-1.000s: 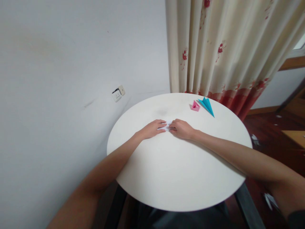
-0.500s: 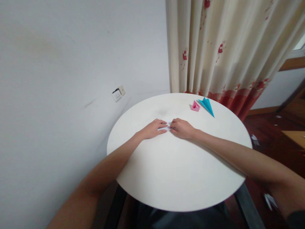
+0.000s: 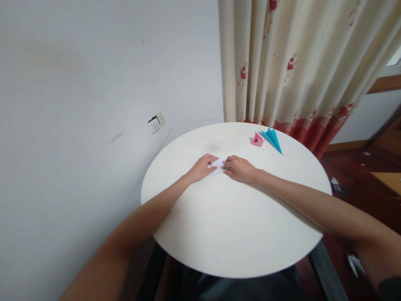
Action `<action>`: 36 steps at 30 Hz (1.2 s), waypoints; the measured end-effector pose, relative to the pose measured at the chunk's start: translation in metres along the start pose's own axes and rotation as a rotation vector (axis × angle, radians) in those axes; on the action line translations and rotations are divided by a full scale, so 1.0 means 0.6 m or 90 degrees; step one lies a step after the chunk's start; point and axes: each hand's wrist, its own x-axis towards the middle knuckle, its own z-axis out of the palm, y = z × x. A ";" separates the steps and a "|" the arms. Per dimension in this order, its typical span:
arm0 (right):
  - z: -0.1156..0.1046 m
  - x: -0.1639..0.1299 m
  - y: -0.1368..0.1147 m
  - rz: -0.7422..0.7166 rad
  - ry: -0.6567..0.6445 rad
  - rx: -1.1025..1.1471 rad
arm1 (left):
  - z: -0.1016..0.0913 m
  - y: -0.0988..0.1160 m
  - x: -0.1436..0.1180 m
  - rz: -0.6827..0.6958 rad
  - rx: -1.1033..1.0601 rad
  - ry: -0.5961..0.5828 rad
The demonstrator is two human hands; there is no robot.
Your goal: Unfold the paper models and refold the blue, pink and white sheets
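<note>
A small piece of white paper (image 3: 218, 166) lies on the white round table (image 3: 232, 225), between my two hands and partly covered by them. My left hand (image 3: 202, 167) rests at its left end, thumb and fingers parted, the tips touching the sheet. At the right end, my right hand (image 3: 240, 168) has its fingers curled together on the paper, pressing it to the tabletop. The paper's folds are too small and too hidden to make out.
Toward the back right of the table are a pink folded paper piece (image 3: 257, 139) and a blue paper plane (image 3: 272, 140). Behind them hangs a floral curtain (image 3: 282, 62). A wall socket (image 3: 154, 125) is on the left wall. White scraps (image 3: 356, 265) lie on the floor.
My left hand's thumb and fingers have drawn back slightly left and spread wider, showing more of the white paper. My right hand has stayed nearly still.
</note>
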 end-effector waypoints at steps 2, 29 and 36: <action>0.001 0.000 0.001 -0.003 -0.001 0.003 | 0.003 -0.003 0.001 -0.001 0.003 -0.009; 0.039 0.017 0.013 0.150 0.127 0.046 | -0.004 0.036 -0.003 0.103 0.038 -0.050; 0.035 0.013 0.008 0.092 0.121 -0.004 | -0.009 0.036 -0.006 0.147 0.116 -0.087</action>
